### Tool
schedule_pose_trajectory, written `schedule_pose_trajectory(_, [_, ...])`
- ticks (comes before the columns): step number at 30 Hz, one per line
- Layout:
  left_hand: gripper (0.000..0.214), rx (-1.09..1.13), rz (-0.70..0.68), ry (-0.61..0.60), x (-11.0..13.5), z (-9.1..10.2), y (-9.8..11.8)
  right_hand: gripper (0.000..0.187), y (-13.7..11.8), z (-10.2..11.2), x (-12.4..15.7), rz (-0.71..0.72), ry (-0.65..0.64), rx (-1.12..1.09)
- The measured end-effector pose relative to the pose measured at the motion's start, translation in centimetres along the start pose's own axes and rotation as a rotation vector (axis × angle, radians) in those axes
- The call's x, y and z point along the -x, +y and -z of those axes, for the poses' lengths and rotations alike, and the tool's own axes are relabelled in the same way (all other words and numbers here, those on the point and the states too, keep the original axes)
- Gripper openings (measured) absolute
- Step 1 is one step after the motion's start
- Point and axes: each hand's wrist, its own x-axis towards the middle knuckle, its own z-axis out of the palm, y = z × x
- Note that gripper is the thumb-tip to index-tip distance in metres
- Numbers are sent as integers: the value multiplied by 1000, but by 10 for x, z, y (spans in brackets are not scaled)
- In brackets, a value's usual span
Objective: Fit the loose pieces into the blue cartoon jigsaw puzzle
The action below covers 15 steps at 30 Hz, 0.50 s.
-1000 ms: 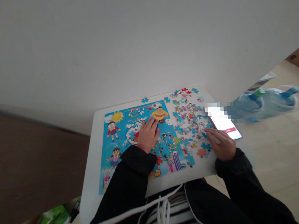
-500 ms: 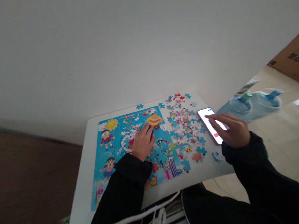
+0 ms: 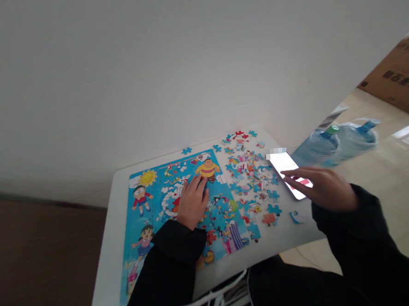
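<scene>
Neither grip clenched anything: my left grip lay open and flat on the cartoon jigsaw puzzle, seemingly steadying it. My right grip reached, fingers extended, over the lit smartphone; I could hardly tell whether they touched it. Loose puzzle pieces lay within easy reach, right of the puzzle, on the white worktop.

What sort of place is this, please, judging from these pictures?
Probably a room in a home, though I cannot be sure: a cartoon jigsaw puzzle lies on a small white table, and large water bottles and a cardboard box stand on the tiled floor.
</scene>
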Motion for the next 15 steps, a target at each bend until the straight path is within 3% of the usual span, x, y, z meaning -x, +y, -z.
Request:
schedule_pose_trajectory(5, [38, -6, 6, -20, 0, 1, 1, 23, 22, -17, 55, -77, -270, -104])
schedule_pose_trajectory(8, [38, -3, 11, -19, 0, 1, 1, 19, 25, -28, 79, -78, -367, -182])
schedule_pose_trajectory(15, [38, 0, 9, -16, 0, 0, 0, 16, 15, -48, 76, -77, -363, -274])
